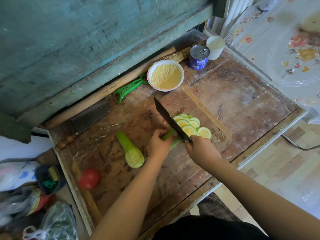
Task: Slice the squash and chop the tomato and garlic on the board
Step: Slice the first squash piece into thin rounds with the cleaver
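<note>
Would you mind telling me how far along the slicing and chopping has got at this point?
Done: a fan of squash slices lies on the board. In hand: the left hand steadies a squash piece while the right hand holds the knife against it. Left: another squash piece and the whole tomato. No garlic is visible.

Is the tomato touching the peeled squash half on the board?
Apart. The head view shows bare board between the tomato and the peeled squash half.
</note>
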{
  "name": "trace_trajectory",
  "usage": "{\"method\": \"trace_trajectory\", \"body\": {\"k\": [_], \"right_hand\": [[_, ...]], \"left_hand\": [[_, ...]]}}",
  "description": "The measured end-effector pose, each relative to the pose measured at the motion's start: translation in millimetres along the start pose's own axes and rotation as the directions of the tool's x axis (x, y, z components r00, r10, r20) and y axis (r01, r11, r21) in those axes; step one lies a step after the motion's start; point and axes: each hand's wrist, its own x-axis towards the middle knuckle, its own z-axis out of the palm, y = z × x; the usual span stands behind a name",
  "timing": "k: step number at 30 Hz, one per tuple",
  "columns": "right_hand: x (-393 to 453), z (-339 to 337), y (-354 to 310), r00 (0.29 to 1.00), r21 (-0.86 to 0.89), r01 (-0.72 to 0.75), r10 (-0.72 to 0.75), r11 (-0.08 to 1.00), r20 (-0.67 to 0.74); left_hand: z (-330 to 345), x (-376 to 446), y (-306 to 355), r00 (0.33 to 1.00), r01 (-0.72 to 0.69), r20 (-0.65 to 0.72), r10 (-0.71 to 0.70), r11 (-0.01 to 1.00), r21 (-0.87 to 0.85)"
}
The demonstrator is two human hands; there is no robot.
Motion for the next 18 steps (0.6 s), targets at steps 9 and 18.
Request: {"method": "trace_trajectory", "body": {"k": [9, 18], "right_hand": [[4, 3, -2, 1.0, 0.032, -0.011, 0.011, 0.999, -0.02], [-26, -13, -5, 0.991, 0.013, 0.088, -0.086, 0.996, -0.103]], "left_hand": [[-2, 4, 1, 0.999, 0.023, 0.022, -0.023, 1.0, -0.015], [-2, 2, 2, 0.999, 0.03, 0.027, -0.028, 0.996, -0.079]]}}
